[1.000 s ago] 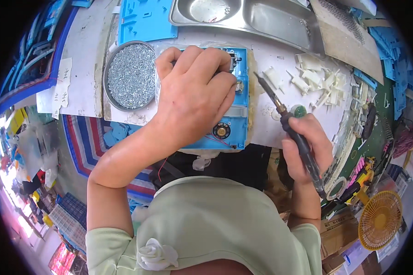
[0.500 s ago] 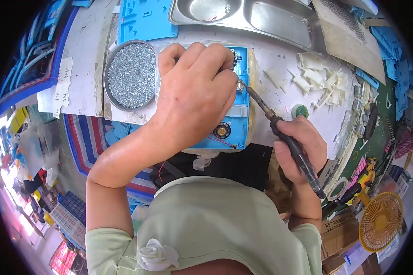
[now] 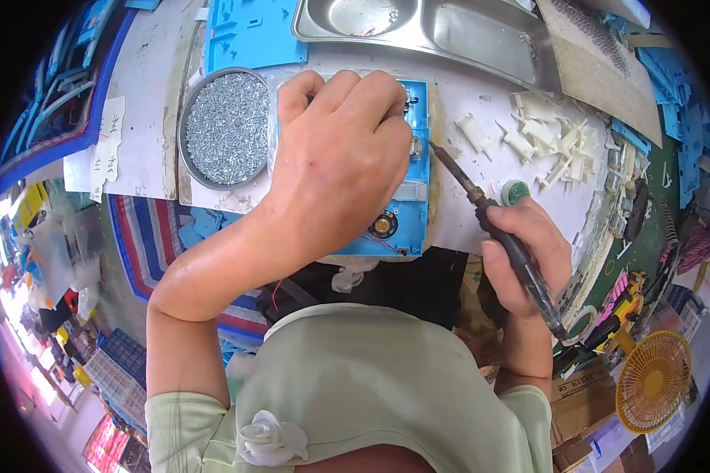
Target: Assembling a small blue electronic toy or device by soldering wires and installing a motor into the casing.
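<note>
My right hand grips a soldering iron by its black handle. The metal tip points up and left, stopping close to the right edge of a blue plastic casing. Over that casing lies my left hand, back upward and fingers curled down; whatever its fingertips hold is hidden beneath the hand. A round speaker with thin wires sits in the casing's near part, and a small metal component shows beside my left hand.
A round tin of small screws stands left of my left hand. Beyond are a blue plastic panel and a steel compartment tray. White plastic parts and a small green roll lie right. A yellow fan stands at lower right.
The soldering iron's tip has moved a little right, away from the metal component in the casing; my right hand shifted with it. My left hand has barely moved.
</note>
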